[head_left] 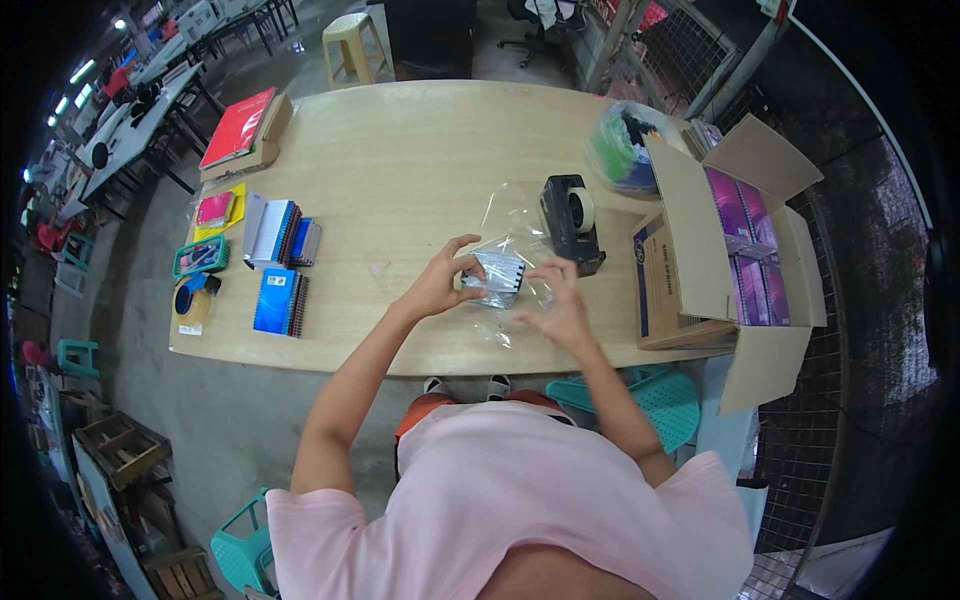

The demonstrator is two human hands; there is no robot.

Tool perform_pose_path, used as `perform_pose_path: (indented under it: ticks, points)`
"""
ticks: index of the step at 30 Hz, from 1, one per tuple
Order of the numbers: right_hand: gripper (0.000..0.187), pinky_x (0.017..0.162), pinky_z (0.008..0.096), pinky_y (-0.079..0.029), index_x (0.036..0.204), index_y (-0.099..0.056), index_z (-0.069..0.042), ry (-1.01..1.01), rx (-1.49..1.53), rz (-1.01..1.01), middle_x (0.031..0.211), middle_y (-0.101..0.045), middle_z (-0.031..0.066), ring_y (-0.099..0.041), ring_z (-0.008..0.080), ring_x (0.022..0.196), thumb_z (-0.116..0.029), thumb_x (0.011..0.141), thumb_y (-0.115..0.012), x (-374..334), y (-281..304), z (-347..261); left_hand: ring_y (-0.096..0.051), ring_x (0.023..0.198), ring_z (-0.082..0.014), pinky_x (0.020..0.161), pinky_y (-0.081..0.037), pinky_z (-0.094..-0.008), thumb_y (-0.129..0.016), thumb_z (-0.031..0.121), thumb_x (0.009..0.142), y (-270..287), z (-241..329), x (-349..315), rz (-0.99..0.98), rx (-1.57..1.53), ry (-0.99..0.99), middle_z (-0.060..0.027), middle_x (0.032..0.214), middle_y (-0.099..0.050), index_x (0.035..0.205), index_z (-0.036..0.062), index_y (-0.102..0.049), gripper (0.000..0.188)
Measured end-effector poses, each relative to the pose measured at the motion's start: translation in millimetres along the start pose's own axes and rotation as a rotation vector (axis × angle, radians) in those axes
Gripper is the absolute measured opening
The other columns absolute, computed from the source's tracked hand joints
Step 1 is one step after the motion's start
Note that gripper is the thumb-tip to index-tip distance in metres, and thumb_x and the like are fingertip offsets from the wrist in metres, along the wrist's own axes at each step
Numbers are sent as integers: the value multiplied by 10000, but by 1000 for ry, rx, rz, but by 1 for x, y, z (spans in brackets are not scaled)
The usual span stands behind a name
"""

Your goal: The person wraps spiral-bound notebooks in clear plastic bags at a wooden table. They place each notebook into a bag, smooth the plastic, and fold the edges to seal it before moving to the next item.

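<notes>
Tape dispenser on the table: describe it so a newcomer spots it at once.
On the pale wooden table, find the open cardboard box, then look left, just beyond the right hand. The tape dispenser there holds a pale roll; its solid black body sets it apart from the clear plastic beside it.

Left hand (438,284) plus right hand (560,308): I count two. Spiral-bound bundle (497,281) between them: one. On my desk (400,150): notebook stacks (275,302), three; black tape dispenser (562,215), one; open carton (655,275), one; green basket (203,270), one; red-topped pile (240,130), one. Yellow stool (350,28): one.
</notes>
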State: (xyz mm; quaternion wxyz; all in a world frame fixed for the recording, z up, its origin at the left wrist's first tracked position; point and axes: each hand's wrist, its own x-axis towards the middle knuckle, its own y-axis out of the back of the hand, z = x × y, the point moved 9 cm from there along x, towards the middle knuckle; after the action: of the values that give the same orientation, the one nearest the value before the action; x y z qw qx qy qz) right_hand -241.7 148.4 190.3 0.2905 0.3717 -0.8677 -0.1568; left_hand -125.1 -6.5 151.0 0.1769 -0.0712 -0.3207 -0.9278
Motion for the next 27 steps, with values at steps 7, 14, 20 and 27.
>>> perform_pose_path:
  ticks: [7, 14, 20, 27]
  points:
    - [206, 889, 423, -473, 826, -668, -78, -45, -17, 14, 1283, -484, 194, -507, 374, 1188, -148, 684, -800, 2, -47, 43, -537, 1189, -340, 948, -463, -419, -809, 95, 686, 1, 8, 14, 135, -89, 109, -184, 1269, -550, 786, 46, -639, 202]
    - [162, 871, 384, -474, 794, -655, -52, -78, 97, -110, 1148, -623, 178, -600, 323, 1073, -121, 700, -769, 16, -59, 49, -631, 883, -291, 791, -491, -371, -816, 81, 672, -6, -11, 5, 251, 17, 209, -157, 912, -657, 774, -3, -616, 240]
    - [158, 824, 364, -488, 786, -639, -32, -119, 57, -103, 1112, -655, 136, -642, 300, 986, -106, 705, -752, 18, -58, 45, -616, 809, -265, 682, -487, -353, -800, 46, 669, -11, -7, -8, 513, 61, 220, -137, 835, -635, 754, -23, -596, 231]
    - [191, 827, 342, -484, 798, -610, -23, -63, 204, -104, 1058, -670, 127, -644, 252, 990, -71, 693, -762, 23, -62, 60, -613, 813, -236, 710, -493, -343, -789, 29, 672, -12, -12, -11, 580, -33, 265, -109, 829, -609, 763, -8, -596, 216]
